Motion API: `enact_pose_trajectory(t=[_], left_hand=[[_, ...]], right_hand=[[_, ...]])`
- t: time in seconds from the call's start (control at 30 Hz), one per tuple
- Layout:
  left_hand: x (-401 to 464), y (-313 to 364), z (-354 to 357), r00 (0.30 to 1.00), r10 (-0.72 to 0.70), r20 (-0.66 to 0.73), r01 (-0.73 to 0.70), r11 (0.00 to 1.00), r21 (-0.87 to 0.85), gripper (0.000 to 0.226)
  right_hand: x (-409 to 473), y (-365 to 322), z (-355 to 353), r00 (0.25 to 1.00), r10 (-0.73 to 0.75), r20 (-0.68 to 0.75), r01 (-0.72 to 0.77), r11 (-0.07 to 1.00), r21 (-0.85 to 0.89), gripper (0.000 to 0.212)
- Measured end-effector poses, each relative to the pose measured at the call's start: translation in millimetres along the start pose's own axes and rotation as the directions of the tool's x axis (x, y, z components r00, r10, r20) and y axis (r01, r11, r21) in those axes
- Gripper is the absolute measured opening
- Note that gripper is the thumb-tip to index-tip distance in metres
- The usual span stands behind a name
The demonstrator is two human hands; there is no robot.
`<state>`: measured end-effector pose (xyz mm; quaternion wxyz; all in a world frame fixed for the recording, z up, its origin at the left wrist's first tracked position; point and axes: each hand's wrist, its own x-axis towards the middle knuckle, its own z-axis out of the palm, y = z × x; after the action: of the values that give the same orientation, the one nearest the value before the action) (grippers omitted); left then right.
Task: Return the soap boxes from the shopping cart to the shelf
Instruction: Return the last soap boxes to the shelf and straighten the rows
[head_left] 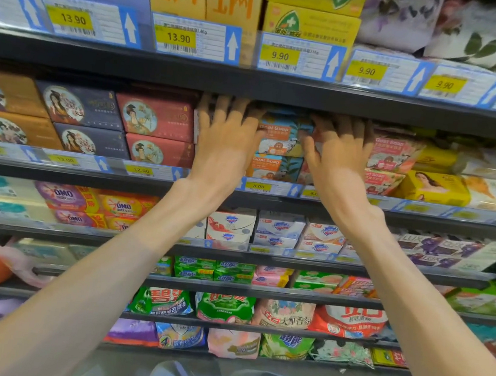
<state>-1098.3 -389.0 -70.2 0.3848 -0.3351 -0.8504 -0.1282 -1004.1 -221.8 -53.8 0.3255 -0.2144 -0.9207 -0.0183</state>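
Both my hands reach into the second shelf from the top. My left hand lies flat with fingers spread over a soap box whose pale edge shows at its left. My right hand lies the same way over a pinkish box that is mostly hidden beneath it. Between the hands stand two stacked blue-and-orange Goat Soap boxes. Pink Goat Soap boxes stand just right of my right hand. The fingertips of both hands disappear into the shadow under the shelf above. The shopping cart is out of view.
Red, navy and brown portrait soap boxes fill the shelf to the left, yellow ones to the right. The upper shelf edge hangs close above my fingers. Lower shelves hold white soap boxes and detergent bags.
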Motion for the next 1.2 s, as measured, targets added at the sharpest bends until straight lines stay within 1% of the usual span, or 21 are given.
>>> enact_pose_trajectory(t=[0.1, 0.2, 0.33, 0.6, 0.67, 0.9, 0.97, 1.13, 1.2], left_hand=[[0, 1, 0, 1.0, -0.015, -0.002, 0.014, 1.0, -0.023, 0.033], [-1, 1, 0, 1.0, -0.019, -0.009, 0.018, 0.998, -0.058, 0.03], [-3, 1, 0, 0.999, -0.008, -0.032, 0.007, 0.999, -0.05, 0.029], [-5, 1, 0, 0.997, -0.01, -0.078, 0.006, 0.999, -0.049, 0.028], [-5, 1, 1, 0.996, -0.011, -0.089, 0.007, 0.999, -0.046, 0.028], [-1, -1, 3, 0.999, -0.025, -0.045, 0.022, 0.998, -0.062, 0.025], [1, 0, 4, 0.999, -0.04, -0.028, 0.038, 0.997, -0.066, 0.027], [-4, 1, -6, 0.999, -0.022, -0.028, 0.018, 0.994, -0.109, 0.04], [-9, 4, -14, 0.999, 0.011, -0.047, -0.017, 0.992, -0.124, 0.042]], right_hand=[[1, -1, -1, 1.0, 0.022, 0.021, -0.022, 1.0, -0.004, 0.044], [-1, -1, -2, 0.999, 0.031, 0.022, -0.032, 0.998, 0.046, 0.042], [-3, 2, 2, 0.998, -0.023, -0.055, 0.026, 0.998, 0.056, 0.038], [-2, 1, 2, 1.0, -0.012, -0.023, 0.013, 0.999, 0.037, 0.041], [-2, 0, 2, 0.999, -0.017, -0.04, 0.018, 0.999, 0.032, 0.04], [-2, -1, 1, 0.999, -0.022, -0.049, 0.023, 0.999, 0.035, 0.04], [-1, -1, 2, 1.0, -0.014, -0.016, 0.014, 1.0, 0.024, 0.042], [-16, 3, -4, 0.991, -0.035, -0.127, 0.038, 0.999, 0.022, 0.05], [-28, 5, -10, 0.992, -0.017, -0.126, 0.018, 1.0, 0.008, 0.049]])
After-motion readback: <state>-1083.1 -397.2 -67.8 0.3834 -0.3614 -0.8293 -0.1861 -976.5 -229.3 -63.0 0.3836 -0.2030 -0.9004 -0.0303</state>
